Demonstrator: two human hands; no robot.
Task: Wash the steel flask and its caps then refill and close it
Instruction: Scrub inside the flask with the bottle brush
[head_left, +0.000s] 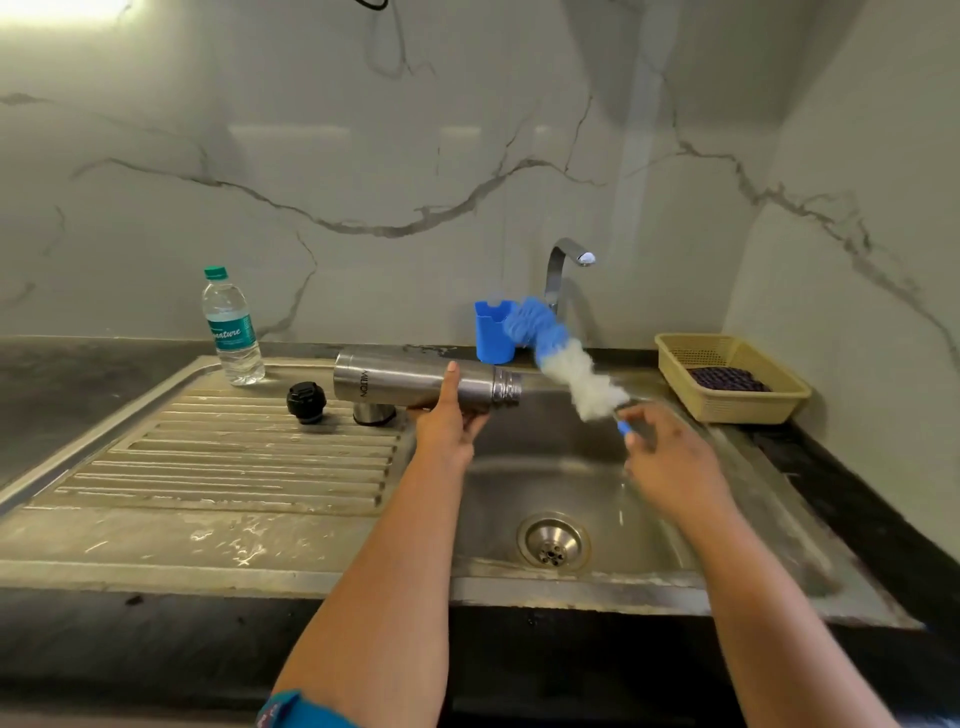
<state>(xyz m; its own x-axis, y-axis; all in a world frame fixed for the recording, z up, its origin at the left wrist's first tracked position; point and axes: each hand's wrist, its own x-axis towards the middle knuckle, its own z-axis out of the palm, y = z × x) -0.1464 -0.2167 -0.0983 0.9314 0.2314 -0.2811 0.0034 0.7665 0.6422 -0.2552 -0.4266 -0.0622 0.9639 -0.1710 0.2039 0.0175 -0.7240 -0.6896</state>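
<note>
The left hand (448, 415) has its grip around the steel flask (423, 383), uncapped and held sideways over the sink (571, 493); the right hand (670, 457) pinches a blurred blue-and-white brush (563, 358).

Dark tabletop (62, 395) with a steel sink unit set in: ribbed drainboard (234, 457) left, basin (571, 499) right. On drainboard: clear water bottle (232, 327) with green cap, upright at back left corner; black cap (306, 401) near middle back; steel cap (374, 413) just right of it, partly hidden. Blue holder (492, 332) upright at the back edge beside the tap (563, 270). Beige basket (732, 376) on tabletop right of basin, dark scrubber (727, 378) inside. Wet patches on drainboard front.
</note>
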